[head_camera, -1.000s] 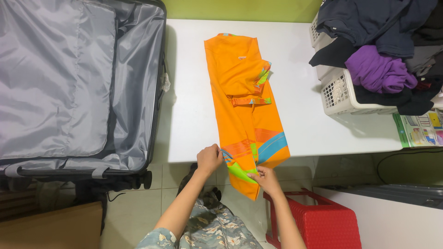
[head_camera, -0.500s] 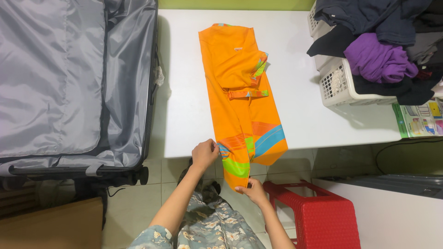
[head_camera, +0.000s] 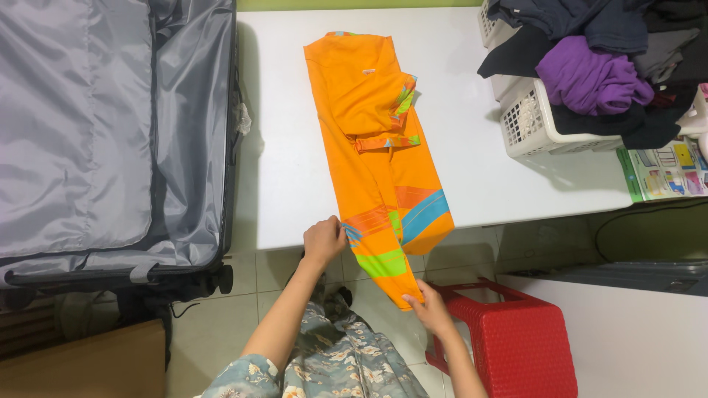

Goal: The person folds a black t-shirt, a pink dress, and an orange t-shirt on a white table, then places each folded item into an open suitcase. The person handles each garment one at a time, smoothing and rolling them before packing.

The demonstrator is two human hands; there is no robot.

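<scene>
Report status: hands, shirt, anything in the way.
Left hand pinching shirt edge at table rim. Right hand gripping hanging hem. Suitcase left, basket right, both apart.

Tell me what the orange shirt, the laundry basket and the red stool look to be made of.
Orange shirt: thin woven or knit fabric, matte; it folds and drapes.
Laundry basket: rigid white plastic, probably; perforated moulded walls.
Red stool: moulded plastic, apparently, with a textured top.

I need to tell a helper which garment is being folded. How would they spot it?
On the white table between the open grey suitcase and the white laundry basket lies a long folded orange shirt. Only it has blue and green stripes.
</scene>
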